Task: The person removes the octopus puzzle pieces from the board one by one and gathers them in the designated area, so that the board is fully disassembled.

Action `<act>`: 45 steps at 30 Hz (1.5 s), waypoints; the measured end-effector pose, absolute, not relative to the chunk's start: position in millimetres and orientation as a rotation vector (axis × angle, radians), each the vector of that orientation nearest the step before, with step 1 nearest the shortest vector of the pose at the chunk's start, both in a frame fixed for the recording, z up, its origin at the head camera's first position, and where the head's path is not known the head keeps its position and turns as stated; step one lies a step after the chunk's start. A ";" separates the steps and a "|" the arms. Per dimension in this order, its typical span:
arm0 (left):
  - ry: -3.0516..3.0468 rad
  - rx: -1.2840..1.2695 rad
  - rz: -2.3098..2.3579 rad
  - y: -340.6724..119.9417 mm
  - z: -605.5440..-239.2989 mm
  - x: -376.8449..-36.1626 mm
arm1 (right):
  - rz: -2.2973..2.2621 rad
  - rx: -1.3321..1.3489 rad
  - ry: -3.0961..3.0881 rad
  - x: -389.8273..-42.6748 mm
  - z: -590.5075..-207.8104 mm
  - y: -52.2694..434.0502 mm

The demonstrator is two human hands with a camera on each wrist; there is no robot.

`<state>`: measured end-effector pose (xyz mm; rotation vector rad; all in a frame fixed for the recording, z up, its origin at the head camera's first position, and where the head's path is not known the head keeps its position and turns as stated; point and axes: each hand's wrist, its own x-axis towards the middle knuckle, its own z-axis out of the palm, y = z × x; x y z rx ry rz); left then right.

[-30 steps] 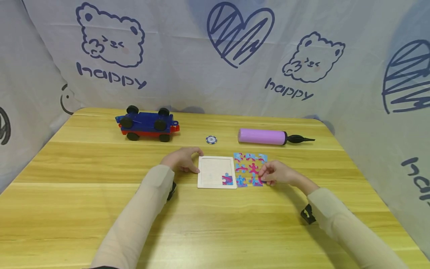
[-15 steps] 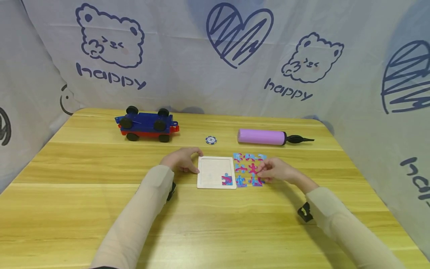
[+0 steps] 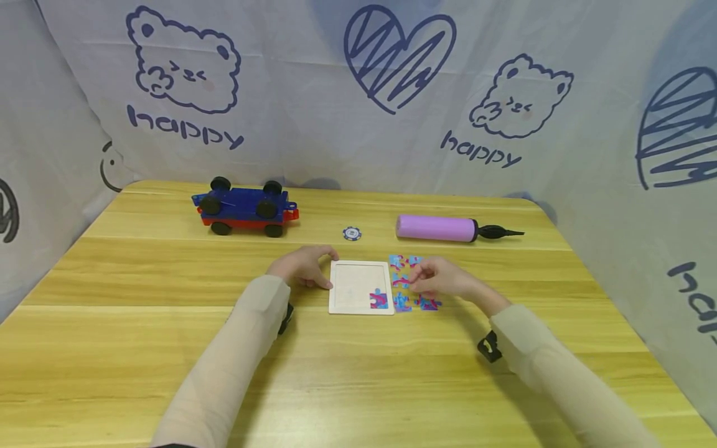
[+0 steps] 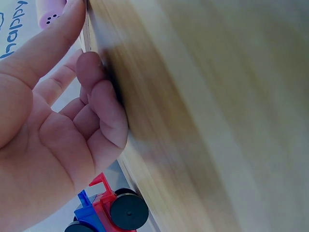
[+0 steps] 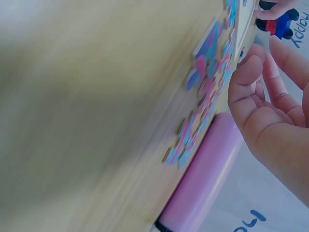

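A square, pale wooden puzzle tray (image 3: 353,286) lies on the table, with one blue-and-pink puzzle piece (image 3: 378,299) inside its lower right corner. My left hand (image 3: 302,264) rests at the tray's left side, thumb and index finger outstretched against its edge and upper left corner; its other fingers curl in the left wrist view. To the tray's right lie several loose puzzle pieces (image 3: 402,303) in rough rows. My right hand (image 3: 439,278) hovers over them with fingers loosely bent, covering some. Nothing shows between its fingers in the right wrist view (image 5: 273,104).
Behind the tray lies a round blue-and-white chip (image 3: 351,233). A purple hand pump (image 3: 437,228) with a black nozzle lies at the back right. At the back left sits a blue-and-red toy car base (image 3: 246,208), wheels upward. A printed cloth (image 3: 313,124) hangs behind the table.
My right hand has moved left and slightly away from me, from the lower right pieces to above the middle ones. The left hand and tray have stayed put.
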<state>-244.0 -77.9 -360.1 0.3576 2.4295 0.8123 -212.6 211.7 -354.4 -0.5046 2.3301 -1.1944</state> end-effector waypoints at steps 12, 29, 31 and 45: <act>2.440 0.363 0.812 -78.7 -361.8 -243.6 | -1.231 -0.581 2.257 -216.3 -352.7 184.1; 2.426 0.349 0.835 -79.6 -361.8 -243.8 | -1.095 -0.638 2.351 -218.2 -355.8 161.5; 2.422 0.347 0.839 -79.8 -362.1 -244.1 | -1.073 -0.653 2.360 -217.9 -356.8 160.9; 2.420 0.351 0.856 -79.1 -361.9 -243.8 | -0.959 -0.633 2.419 -215.6 -361.4 155.8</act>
